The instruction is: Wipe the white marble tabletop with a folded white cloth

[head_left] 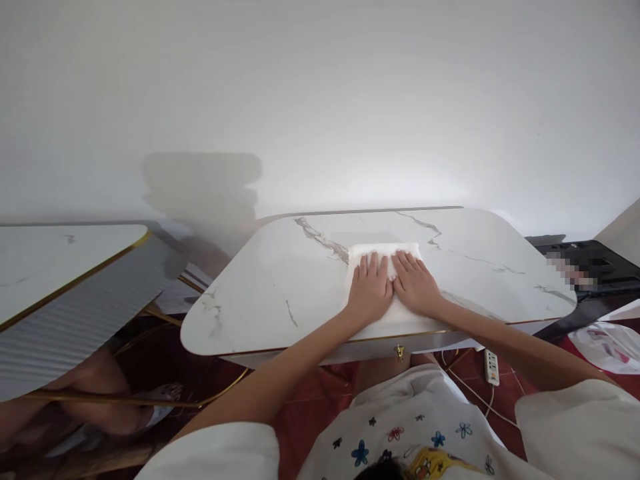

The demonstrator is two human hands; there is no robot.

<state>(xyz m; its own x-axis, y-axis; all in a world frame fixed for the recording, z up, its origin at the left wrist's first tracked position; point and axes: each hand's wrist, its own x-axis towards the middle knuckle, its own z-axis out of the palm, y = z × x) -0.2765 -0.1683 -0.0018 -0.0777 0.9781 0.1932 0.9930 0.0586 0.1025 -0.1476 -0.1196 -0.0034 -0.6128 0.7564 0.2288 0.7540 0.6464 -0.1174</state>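
A white folded cloth (385,308) lies flat near the front middle of a white marble-patterned table (270,293). My left hand (371,287) rests palm down on its left half, fingers stretched out and slightly spread. Beside it, my right hand (415,281) presses flat on the right half with the fingers extended. The thumbs meet or nearly meet in the middle. Most of the cloth's centre is hidden beneath both hands.
A second marble-topped table (60,267) with a gold edge stands at left, another person's legs (100,393) below it. A small gold knob (399,352) sticks out from the table's front. A power strip (492,368) and a plastic bag (607,347) are at right.
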